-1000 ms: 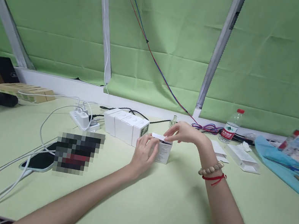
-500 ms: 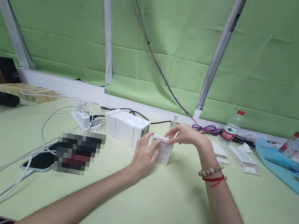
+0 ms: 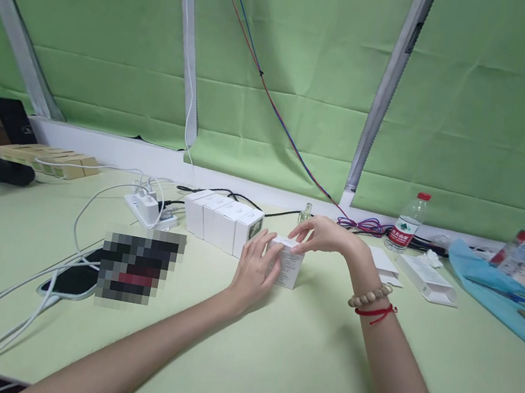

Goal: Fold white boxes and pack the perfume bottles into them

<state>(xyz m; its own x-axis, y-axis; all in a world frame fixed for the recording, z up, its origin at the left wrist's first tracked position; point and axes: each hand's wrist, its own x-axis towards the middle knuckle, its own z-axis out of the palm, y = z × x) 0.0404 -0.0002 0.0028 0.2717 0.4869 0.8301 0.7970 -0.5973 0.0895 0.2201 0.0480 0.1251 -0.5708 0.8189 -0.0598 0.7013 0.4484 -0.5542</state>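
Note:
A small white cardboard box [image 3: 289,270] with fine print on its front stands upright on the table. My left hand [image 3: 256,266] grips its left side, with the thumb across the front and the fingers behind the upper left edge. At the top right edge of this box, my right hand [image 3: 324,236] presses down on the lid, thumb at the front and fingers curled over the top. To the left, a row of several white boxes [image 3: 219,224] stands side by side, close to my left fingertips.
White flattened cartons [image 3: 428,280] lie at the right, near a red-capped water bottle [image 3: 406,223]. A blue sheet [image 3: 474,288] carries cables and another bottle. On the left are a power strip [image 3: 146,208], white cables, a phone-like dark object [image 3: 69,280] and yellowish boxes [image 3: 48,160].
The box's top flap has gone down flat; the dark gap beneath it no longer shows. Both hands stay on the box with only slight finger movement.

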